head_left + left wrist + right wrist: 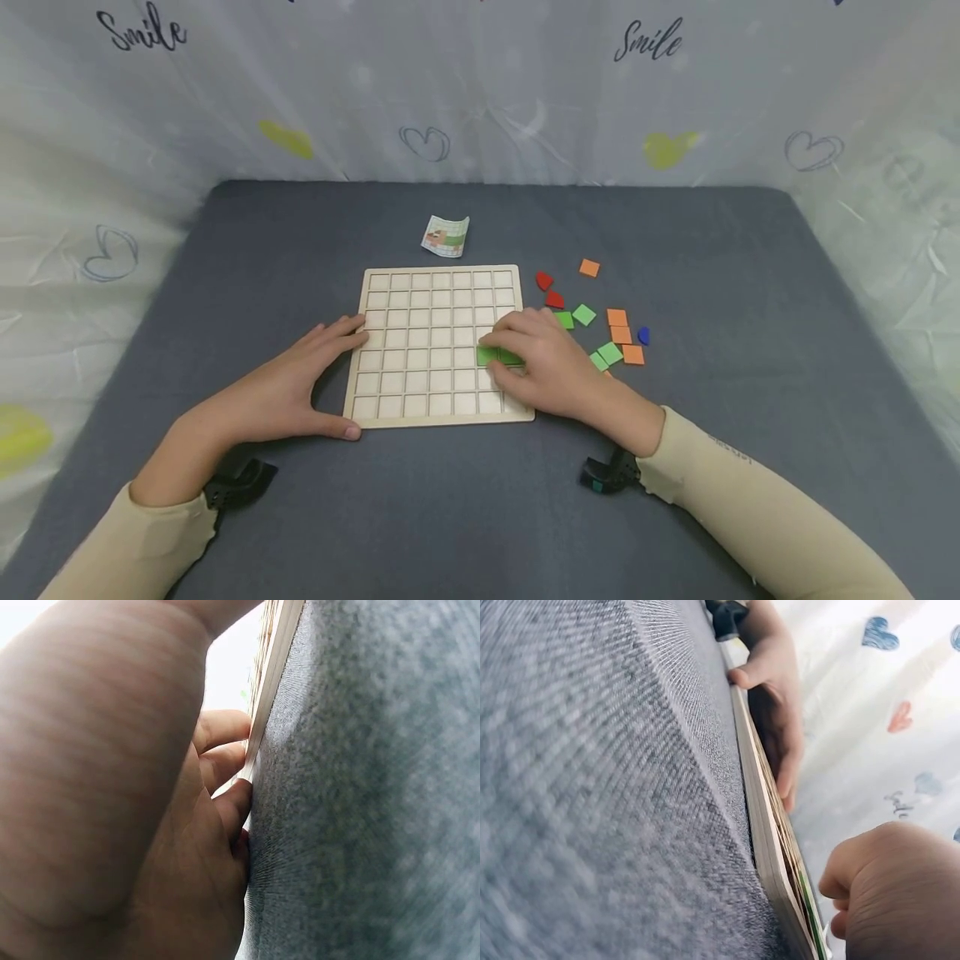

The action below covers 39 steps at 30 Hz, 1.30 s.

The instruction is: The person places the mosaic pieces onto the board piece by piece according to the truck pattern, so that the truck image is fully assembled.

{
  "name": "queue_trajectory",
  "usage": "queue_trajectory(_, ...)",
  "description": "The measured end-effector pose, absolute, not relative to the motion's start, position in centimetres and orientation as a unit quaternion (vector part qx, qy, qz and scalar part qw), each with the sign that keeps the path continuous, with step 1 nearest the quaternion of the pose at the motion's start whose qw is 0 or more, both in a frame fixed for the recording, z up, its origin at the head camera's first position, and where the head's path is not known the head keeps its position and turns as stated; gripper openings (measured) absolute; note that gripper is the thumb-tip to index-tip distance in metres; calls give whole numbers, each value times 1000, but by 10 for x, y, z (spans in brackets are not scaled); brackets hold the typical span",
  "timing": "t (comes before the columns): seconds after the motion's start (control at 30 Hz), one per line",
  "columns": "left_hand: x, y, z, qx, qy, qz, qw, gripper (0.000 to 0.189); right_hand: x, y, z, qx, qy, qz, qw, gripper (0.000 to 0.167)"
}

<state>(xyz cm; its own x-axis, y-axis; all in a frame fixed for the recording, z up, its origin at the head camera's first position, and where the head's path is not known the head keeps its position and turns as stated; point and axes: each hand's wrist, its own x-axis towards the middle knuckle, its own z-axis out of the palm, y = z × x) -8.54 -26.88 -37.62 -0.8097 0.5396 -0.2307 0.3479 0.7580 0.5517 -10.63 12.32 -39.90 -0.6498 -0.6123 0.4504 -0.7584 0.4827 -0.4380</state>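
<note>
A pale wooden grid board (431, 338) lies flat on the dark table. My left hand (273, 387) spans its left side, fingertips touching the edge and thumb at the near corner. The left wrist view shows those fingers (225, 761) against the board's side. Over the right part of the board, my right hand (543, 362) has thumb and forefinger at opposite edges of a green square tile (487, 357) in a grid cell. Another green tile (510, 357) sits beside it, partly under the hand. In the right wrist view, the right hand's fingertips are partly hidden.
Right of the board lie loose green tiles (584, 314), orange tiles (617, 317), two red pieces (554, 299) and a blue piece (643, 336). A small printed picture card (446, 237) lies beyond the board. A patterned curtain (480, 92) hangs behind the table.
</note>
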Motion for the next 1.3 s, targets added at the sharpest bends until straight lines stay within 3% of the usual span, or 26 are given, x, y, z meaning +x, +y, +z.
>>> queue_trajectory(0.53, -89, -271, -371, 249, 918, 246, 188, 128, -107, 141, -392, 388, -859, 280, 184, 18)
queue_trajectory(1.3, -82, -271, -376, 240, 916, 259, 192, 128, -126, 192, -395, 292, -911, 253, 145, 26)
